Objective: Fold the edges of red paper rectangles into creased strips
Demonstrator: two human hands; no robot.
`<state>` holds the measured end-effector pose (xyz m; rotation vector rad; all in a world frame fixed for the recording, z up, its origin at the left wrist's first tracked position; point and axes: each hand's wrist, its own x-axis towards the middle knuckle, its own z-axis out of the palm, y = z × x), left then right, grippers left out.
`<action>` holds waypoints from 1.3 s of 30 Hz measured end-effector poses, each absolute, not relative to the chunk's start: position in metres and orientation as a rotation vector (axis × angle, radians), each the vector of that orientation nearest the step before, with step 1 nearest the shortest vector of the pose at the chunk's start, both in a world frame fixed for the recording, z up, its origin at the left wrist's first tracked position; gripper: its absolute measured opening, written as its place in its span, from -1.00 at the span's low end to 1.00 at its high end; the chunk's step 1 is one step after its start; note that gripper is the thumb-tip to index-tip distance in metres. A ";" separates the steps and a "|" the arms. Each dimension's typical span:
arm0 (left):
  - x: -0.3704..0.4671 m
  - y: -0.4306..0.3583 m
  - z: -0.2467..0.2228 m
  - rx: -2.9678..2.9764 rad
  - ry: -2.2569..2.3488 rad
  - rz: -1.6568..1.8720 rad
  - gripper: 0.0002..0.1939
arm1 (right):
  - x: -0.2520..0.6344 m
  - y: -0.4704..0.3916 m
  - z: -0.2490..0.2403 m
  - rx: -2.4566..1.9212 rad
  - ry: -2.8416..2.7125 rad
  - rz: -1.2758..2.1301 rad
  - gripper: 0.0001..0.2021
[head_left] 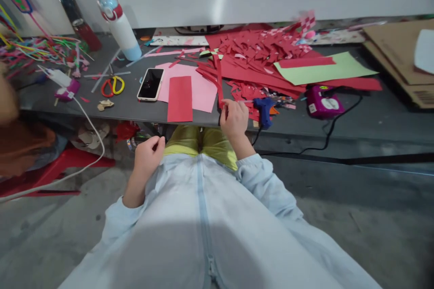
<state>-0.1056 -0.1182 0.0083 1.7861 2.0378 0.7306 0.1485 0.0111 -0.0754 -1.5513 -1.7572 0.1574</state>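
My left hand [148,156] is closed in front of the table's edge, above my lap; what it holds, if anything, is hidden. At the table's front edge my right hand [234,118] has its fingers pressed together on the near end of a narrow red paper strip [219,76]. Between the hands, farther in, a red paper rectangle [180,99] lies partly over a pink sheet [203,88]. A phone [151,84] rests at the sheet's left. Just right of my right hand is a blue glue gun [265,110].
Red paper scraps [261,47] and a pale green sheet [325,68] lie farther back. A purple box [324,101] with a black cable is at right, near cardboard [400,58]. Scissors [113,86] and a bottle [120,29] stand left; a person's arm [7,97] shows far left.
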 end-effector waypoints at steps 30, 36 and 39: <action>-0.077 -0.127 0.048 1.957 1.725 0.625 -0.55 | 0.171 -0.044 -0.055 -1.172 -1.371 1.034 -0.68; -0.091 -0.095 0.048 1.887 1.703 0.566 -0.56 | 0.171 -0.033 -0.036 -1.259 -1.502 0.913 -0.80; -0.098 -0.069 0.047 1.865 1.696 0.532 -0.56 | 0.172 -0.025 -0.026 -1.280 -1.556 0.853 -0.85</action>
